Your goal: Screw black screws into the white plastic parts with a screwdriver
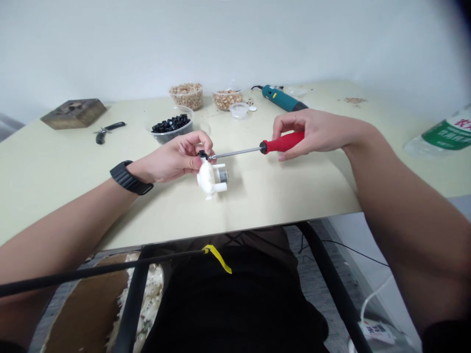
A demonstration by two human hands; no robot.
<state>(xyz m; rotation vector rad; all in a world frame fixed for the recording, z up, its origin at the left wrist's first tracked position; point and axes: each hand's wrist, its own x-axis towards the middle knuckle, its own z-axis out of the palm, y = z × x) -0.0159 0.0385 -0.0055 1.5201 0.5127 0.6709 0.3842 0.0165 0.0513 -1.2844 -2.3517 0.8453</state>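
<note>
Held above the table's front part is a white plastic part [206, 179] with white posts and a grey metal cylinder [222, 175] facing right. My left hand [180, 156] grips it at the top, where a small black piece [202, 154] sits between thumb and fingers. My right hand [311, 131] is closed round the red handle of a screwdriver [281, 143]. Its shaft points left, nearly level, and the tip meets the small black piece. Whether a screw sits at the tip is too small to tell.
Behind my left hand stands a tub of black pieces [171, 123]. Two tubs of small tan pieces [186, 95] [227, 100], a small clear cup [239, 110] and a teal power tool [281, 98] lie farther back. Pliers [106, 131] and a wooden block [74, 113] are left, a bottle [443, 135] right.
</note>
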